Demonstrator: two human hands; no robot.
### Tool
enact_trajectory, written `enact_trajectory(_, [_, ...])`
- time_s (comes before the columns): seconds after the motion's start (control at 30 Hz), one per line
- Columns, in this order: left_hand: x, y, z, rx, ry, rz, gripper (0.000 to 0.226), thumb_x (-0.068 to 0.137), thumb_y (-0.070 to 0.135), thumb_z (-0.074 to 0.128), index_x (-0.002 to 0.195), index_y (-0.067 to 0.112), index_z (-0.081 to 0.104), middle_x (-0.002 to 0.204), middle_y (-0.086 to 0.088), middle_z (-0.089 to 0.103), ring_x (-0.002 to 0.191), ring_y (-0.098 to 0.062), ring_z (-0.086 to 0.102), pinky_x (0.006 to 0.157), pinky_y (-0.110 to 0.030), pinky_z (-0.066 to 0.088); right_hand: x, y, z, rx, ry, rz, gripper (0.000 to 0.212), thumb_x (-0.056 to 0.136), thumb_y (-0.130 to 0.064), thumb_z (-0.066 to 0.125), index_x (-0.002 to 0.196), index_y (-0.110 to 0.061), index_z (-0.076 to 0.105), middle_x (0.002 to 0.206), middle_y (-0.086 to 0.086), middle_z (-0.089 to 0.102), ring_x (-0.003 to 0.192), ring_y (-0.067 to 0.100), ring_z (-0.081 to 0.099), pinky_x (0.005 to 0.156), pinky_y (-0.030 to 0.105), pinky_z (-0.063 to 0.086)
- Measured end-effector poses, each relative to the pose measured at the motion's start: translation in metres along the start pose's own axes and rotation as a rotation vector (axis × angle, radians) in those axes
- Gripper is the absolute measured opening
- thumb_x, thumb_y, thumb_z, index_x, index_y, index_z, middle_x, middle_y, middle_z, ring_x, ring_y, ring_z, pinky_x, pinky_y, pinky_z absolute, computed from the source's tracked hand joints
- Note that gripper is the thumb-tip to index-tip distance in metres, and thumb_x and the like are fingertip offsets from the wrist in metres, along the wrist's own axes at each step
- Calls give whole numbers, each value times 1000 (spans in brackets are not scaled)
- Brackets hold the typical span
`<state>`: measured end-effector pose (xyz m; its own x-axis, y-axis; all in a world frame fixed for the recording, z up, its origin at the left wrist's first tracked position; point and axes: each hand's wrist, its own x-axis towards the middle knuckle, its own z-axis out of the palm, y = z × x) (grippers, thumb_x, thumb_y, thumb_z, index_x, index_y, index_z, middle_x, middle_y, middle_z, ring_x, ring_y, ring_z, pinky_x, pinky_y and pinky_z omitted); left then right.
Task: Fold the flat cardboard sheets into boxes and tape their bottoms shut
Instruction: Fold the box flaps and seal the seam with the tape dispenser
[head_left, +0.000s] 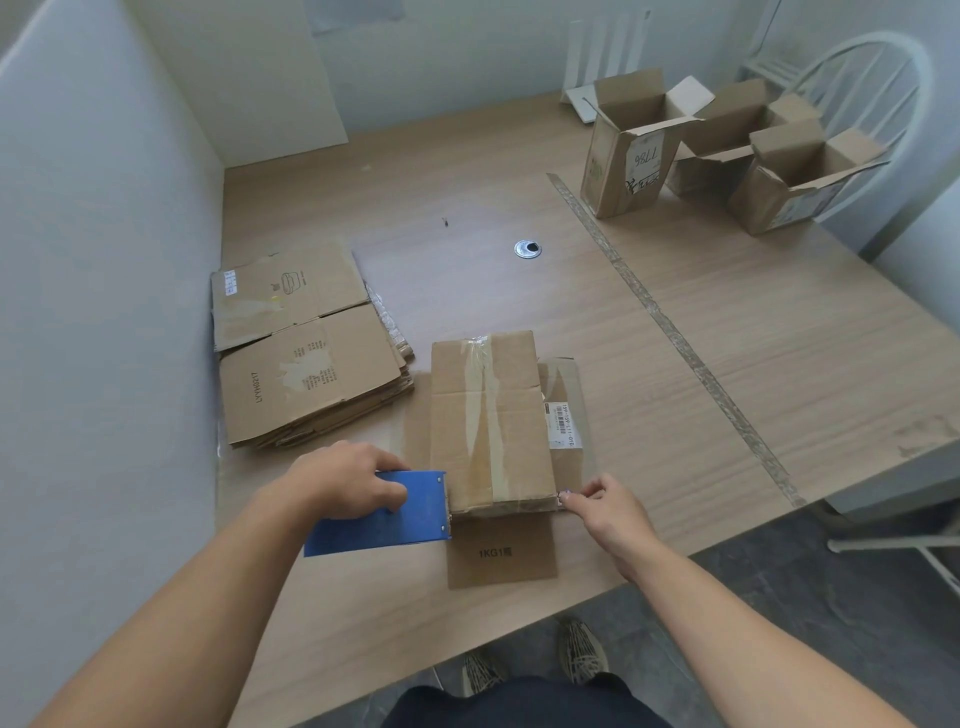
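— Blue tape dispenser (384, 512), gripped in the left hand (343, 480), set against the near left edge of the cardboard box (491, 421), centre frame on the table (753, 332).
— And the right hand (605, 506)?
— Pinching the box's near right corner. Flat cardboard sheets (306, 348) stacked centre left; open boxes (631, 145) upper right.

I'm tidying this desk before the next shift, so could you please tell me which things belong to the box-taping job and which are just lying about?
Job: upturned box; blue tape dispenser, gripped by the left hand; right hand, pinching at the box's near corner; stack of flat sheets; folded boxes.
Lying about: white chair; metal grommet; long tape strip stuck across the table.
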<state>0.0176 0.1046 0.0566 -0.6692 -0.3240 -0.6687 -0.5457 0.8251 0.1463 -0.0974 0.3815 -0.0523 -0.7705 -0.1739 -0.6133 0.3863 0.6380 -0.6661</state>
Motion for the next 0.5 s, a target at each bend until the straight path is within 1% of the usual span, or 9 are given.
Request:
enact_trajectory(0.07, [0, 0, 0, 1, -1, 0, 47, 77, 43, 60, 122, 57, 58, 115, 12, 61, 106, -15, 54, 82, -31, 48, -3, -1, 1, 26, -26, -95, 14, 89, -28, 66, 80, -18, 62, 76, -5, 60, 72, 16, 53, 63, 30, 38])
enact_trajectory(0.1, [0, 0, 0, 4, 0, -2, 47, 77, 43, 60, 122, 58, 58, 115, 12, 61, 106, -15, 54, 81, -31, 48, -5, 0, 1, 49, -63, -110, 13, 90, -25, 63, 79, -19, 65, 70, -7, 57, 67, 13, 50, 62, 28, 36])
enact_trajectory(0.17, [0, 0, 1, 7, -2, -3, 47, 77, 44, 60, 121, 59, 57, 115, 11, 60, 106, -16, 53, 80, -31, 47, -9, -1, 0, 68, -97, -122, 15, 93, -23, 60, 80, -19, 68, 67, -12, 55, 65, 8, 48, 61, 25, 35])
enact_trajectory(0.23, [-1, 0, 2, 3, 1, -1, 46, 76, 44, 60, 119, 60, 57, 114, 11, 61, 105, -16, 54, 80, -31, 48, -12, -2, -2, 45, -83, -158, 12, 93, -24, 60, 86, -20, 70, 75, -12, 61, 73, 6, 54, 64, 25, 40])
enact_trajectory(0.3, [-1, 0, 2, 6, 3, 0, 47, 76, 44, 60, 120, 59, 57, 115, 11, 61, 106, -16, 54, 81, -31, 48, -13, -2, -3, -68, -21, -244, 11, 92, -29, 62, 98, -22, 68, 97, -6, 65, 93, 9, 60, 80, 28, 47])
enact_trajectory(0.33, [-1, 0, 2, 8, 4, 0, 47, 76, 44, 60, 120, 59, 57, 116, 11, 61, 107, -16, 54, 82, -32, 48, -14, -3, -3, -121, -1, -295, 18, 92, -33, 63, 106, -22, 66, 105, -4, 64, 99, 10, 60, 86, 28, 48])
enact_trajectory(0.4, [-1, 0, 2, 12, 4, 5, 47, 76, 44, 59, 121, 58, 57, 116, 12, 62, 107, -16, 54, 82, -31, 48, -15, -10, 0, -181, 3, -344, 40, 91, -43, 64, 123, -20, 59, 114, -2, 60, 104, 12, 58, 88, 28, 47])
enact_trajectory(0.43, [0, 0, 2, 14, 4, 6, 47, 76, 44, 59, 121, 58, 57, 116, 12, 62, 106, -15, 54, 82, -31, 48, -14, -14, 2, -190, 3, -334, 52, 90, -48, 64, 132, -19, 53, 121, 0, 58, 108, 14, 57, 89, 29, 46])
enact_trajectory(0.5, [0, 0, 2, 18, 4, 7, 48, 75, 44, 59, 122, 59, 57, 114, 13, 61, 106, -15, 54, 79, -31, 47, -10, -22, 11, -211, -5, -275, 77, 85, -57, 66, 146, -21, 37, 137, 4, 49, 122, 21, 52, 98, 36, 45])
